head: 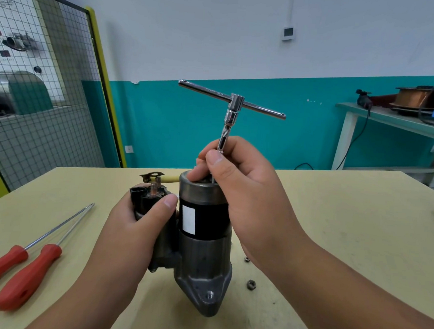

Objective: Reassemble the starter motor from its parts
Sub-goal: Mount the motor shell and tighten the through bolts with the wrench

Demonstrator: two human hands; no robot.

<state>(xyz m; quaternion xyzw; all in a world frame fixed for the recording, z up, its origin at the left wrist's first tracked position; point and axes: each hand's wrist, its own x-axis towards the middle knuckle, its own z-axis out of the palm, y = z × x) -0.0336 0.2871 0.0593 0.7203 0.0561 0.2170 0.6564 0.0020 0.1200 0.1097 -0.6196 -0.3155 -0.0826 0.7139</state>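
While left grip (141,218) clamps the motor (203,242), right grip (237,183) pinches the wrench (231,109).
Its long axis runs near-upright, down into the motor's top.

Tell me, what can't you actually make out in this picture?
1. Head view: the lower end of the T-handle wrench, and whatever fastener it meets atop the starter motor, is hidden by the right hand.
2. Most of the solenoid is covered by the left hand.
3. One red screwdriver has its handle end cut off by the left edge.
4. The engraving on the wrench's crossbar is too small to read.
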